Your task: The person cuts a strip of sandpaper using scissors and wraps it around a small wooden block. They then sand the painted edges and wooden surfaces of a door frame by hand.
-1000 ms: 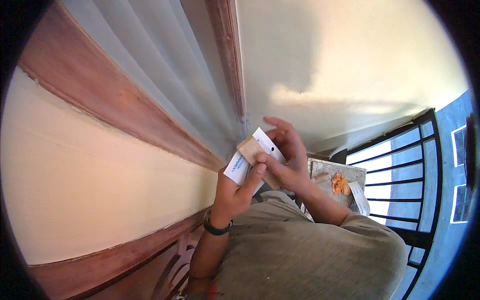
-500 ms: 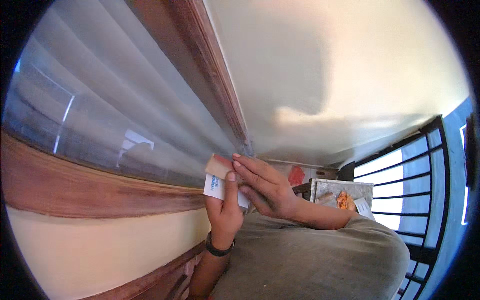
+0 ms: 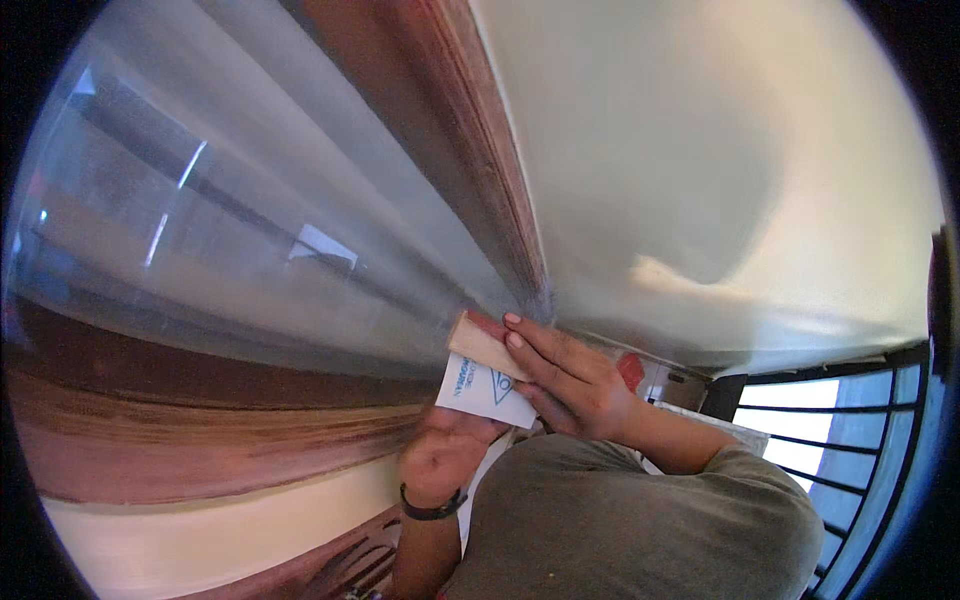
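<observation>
Wooden block [image 3: 482, 348] sat up in front of the person's torso, off any surface, between the two hands and near the wooden window frame [image 3: 455, 130]. Pale face toward camera, reddish side along its upper edge. White sheet with blue print [image 3: 480, 395] lay against the block, angled out below it.

Right hand [image 3: 580, 385]: fingers nearly straight, laid over the reddish side. Probably spread that way to bear evenly on the block. Thumb hidden, so couldn't tell if it was clamped.

Left hand [image 3: 445, 455]: turned up under the sheet's lower edge, likely there to back it up. Fingers hidden; couldn't tell if curled on the sheet or just propping it. Dark band [image 3: 433, 508] on that wrist.

Beyond the right forearm: red item [image 3: 630, 370], kind unclear, and black railing [image 3: 850, 488].
</observation>
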`<action>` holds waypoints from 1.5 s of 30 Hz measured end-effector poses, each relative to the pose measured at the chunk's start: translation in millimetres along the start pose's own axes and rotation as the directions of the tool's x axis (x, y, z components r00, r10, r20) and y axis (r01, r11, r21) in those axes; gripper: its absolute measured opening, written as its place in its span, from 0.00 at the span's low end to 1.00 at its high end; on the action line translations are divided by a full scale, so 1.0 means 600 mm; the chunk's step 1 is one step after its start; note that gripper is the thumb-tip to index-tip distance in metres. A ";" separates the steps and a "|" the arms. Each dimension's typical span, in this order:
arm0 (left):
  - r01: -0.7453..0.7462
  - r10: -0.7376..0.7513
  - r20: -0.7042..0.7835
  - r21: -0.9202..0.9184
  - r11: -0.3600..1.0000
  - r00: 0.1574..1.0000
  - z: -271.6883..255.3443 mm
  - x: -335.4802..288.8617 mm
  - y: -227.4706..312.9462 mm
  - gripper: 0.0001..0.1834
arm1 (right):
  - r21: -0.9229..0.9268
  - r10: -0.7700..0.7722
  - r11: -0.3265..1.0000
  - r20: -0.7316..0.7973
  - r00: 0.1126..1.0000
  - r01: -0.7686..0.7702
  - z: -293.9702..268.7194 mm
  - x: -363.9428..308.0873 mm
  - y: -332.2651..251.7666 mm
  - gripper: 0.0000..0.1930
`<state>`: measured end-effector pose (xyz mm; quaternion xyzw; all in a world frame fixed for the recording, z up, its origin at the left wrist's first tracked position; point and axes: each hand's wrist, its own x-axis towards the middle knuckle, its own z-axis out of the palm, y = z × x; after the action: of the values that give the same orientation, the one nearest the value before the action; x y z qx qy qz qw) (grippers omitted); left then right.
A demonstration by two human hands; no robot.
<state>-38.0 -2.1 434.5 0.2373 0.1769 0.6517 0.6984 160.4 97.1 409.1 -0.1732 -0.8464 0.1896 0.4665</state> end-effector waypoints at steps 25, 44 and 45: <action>-0.174 0.169 0.055 0.096 0.980 0.984 0.033 -0.005 0.004 0.32 | 0.153 0.036 0.987 0.051 0.998 -0.044 -0.069 0.062 -0.012 0.32; -0.117 0.493 -0.247 0.795 0.596 0.834 0.068 0.057 0.016 0.22 | 0.115 -0.071 0.992 0.129 0.989 0.056 -0.051 0.089 0.017 0.34; -0.115 0.501 -0.253 0.796 0.594 0.828 0.068 0.057 0.009 0.22 | 0.107 -0.081 0.992 0.152 0.985 0.065 -0.054 0.085 0.021 0.35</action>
<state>-16.7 27.8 473.5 0.3734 0.5422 0.6685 0.3461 163.8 137.1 455.5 -0.1027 -0.8754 0.2280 0.4137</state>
